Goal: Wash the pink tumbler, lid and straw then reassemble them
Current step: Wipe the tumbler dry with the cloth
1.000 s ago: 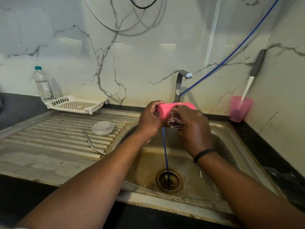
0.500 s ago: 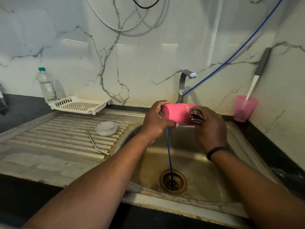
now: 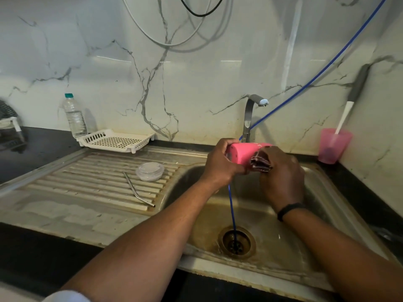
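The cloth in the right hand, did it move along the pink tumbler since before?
Yes. The cloth slid left along the pink tumbler, back toward the left hand holding its end.

I see the tumbler (image 3: 242, 154) lying sideways above the sink (image 3: 322, 192), before the tap (image 3: 250, 114), between my left hand (image 3: 220, 164) and right hand (image 3: 281, 173); left of the basin, the lid (image 3: 150, 171) and straw (image 3: 137, 192) lie on the drainboard (image 3: 65, 192). Behind them sit a tray (image 3: 117, 140) and bottle (image 3: 74, 116); a cup (image 3: 333, 144) stands at the far right.
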